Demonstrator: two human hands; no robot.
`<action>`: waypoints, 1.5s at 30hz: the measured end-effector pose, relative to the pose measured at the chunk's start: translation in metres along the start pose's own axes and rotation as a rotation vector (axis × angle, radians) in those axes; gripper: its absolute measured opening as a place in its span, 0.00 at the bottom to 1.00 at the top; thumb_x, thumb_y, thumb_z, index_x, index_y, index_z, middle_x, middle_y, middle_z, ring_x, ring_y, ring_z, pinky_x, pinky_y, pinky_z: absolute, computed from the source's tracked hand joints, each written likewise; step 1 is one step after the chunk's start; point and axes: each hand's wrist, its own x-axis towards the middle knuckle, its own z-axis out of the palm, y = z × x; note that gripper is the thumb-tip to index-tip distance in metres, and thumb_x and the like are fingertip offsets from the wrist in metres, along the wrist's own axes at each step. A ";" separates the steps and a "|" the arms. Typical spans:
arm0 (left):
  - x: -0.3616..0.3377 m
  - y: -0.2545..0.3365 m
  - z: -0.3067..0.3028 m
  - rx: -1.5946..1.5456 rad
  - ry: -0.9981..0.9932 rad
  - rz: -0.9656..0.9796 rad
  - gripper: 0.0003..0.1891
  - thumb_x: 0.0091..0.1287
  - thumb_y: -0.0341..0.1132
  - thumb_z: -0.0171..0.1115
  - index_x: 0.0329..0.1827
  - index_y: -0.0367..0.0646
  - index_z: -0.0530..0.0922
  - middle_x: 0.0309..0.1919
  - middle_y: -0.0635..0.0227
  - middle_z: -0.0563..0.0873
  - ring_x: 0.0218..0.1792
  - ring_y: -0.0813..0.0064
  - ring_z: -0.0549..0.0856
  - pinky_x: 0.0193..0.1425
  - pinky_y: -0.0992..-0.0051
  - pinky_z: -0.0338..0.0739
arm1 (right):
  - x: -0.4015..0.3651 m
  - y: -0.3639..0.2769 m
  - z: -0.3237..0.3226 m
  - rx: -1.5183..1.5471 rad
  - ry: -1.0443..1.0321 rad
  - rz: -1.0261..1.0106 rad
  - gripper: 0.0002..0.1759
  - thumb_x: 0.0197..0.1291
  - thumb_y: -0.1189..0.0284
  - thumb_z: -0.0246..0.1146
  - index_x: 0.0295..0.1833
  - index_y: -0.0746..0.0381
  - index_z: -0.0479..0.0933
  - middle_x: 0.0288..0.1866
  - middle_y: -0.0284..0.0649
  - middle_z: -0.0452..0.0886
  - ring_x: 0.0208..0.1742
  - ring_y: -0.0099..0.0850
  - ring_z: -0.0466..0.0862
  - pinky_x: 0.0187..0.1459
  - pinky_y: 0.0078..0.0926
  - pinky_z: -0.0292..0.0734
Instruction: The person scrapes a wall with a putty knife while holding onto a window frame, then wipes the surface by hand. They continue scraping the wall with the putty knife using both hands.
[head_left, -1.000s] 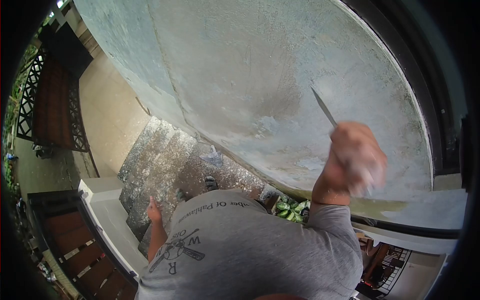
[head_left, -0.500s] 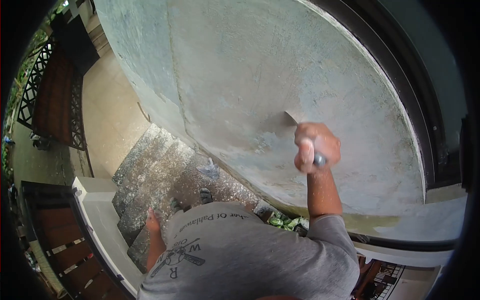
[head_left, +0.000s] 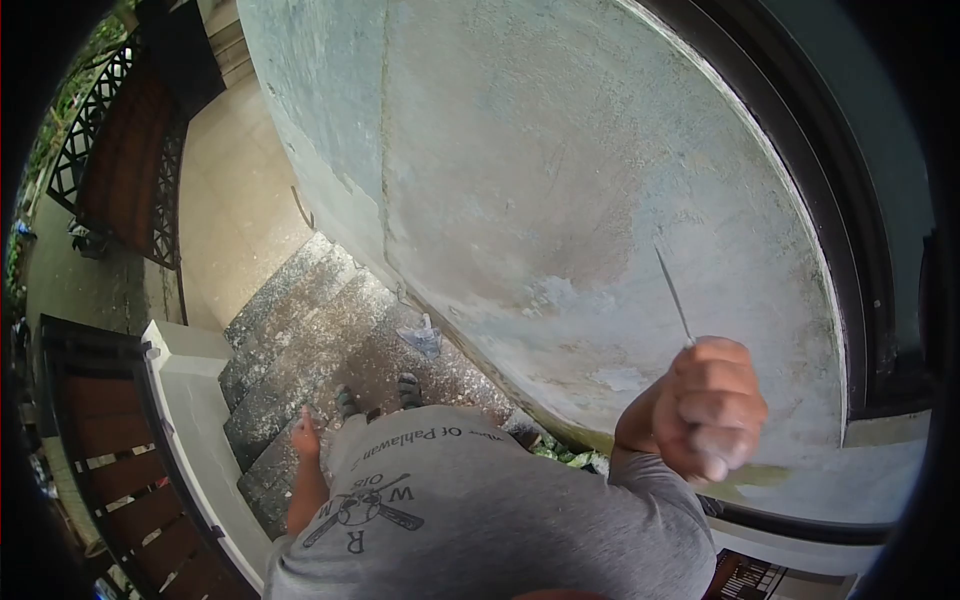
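My right hand (head_left: pixel 712 408) is closed in a fist around the handle of a scraper, raised in front of the wall at the right. Its thin metal blade (head_left: pixel 675 295) points up and away from me, seen nearly edge-on against the wall. The handle is hidden inside my fingers. Patchy grey-blue paint and bare, rough areas cover the curved wall (head_left: pixel 520 160). My left hand (head_left: pixel 305 437) hangs low at my side above the steps, its thumb apart from the loosely bent fingers and no object showing in it.
Pale flakes litter the dark stone steps (head_left: pixel 300 350) below me. A grey-white flat piece (head_left: pixel 420 338) lies by the wall's foot. To the left stand a white post (head_left: pixel 190 365) and a brown slatted gate (head_left: pixel 120 465). A dark frame (head_left: pixel 850 200) borders the wall.
My right hand has moved right and down toward me with the scraper, and the blade has turned nearly edge-on. My left hand still hangs at my side.
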 end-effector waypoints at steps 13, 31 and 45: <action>0.007 0.023 0.014 -0.005 -0.001 0.078 0.34 0.77 0.62 0.58 0.31 0.35 0.87 0.24 0.62 0.88 0.26 0.71 0.88 0.32 0.71 0.79 | -0.007 0.021 -0.009 0.176 0.153 -0.068 0.20 0.70 0.73 0.61 0.22 0.59 0.66 0.18 0.34 0.71 0.13 0.28 0.68 0.15 0.28 0.66; 0.166 0.084 0.012 0.207 -0.194 0.169 0.28 0.78 0.53 0.59 0.35 0.31 0.87 0.27 0.56 0.90 0.33 0.64 0.92 0.39 0.66 0.84 | 0.025 0.052 0.044 -0.190 0.051 0.248 0.28 0.77 0.62 0.59 0.21 0.57 0.62 0.13 0.31 0.64 0.10 0.25 0.64 0.12 0.23 0.59; 0.204 0.171 0.040 0.182 -0.266 0.356 0.28 0.77 0.52 0.61 0.33 0.31 0.87 0.27 0.56 0.89 0.30 0.65 0.88 0.39 0.65 0.81 | 0.073 0.057 0.066 -0.003 0.006 0.038 0.35 0.76 0.44 0.58 0.22 0.54 0.58 0.14 0.27 0.60 0.10 0.19 0.60 0.12 0.17 0.54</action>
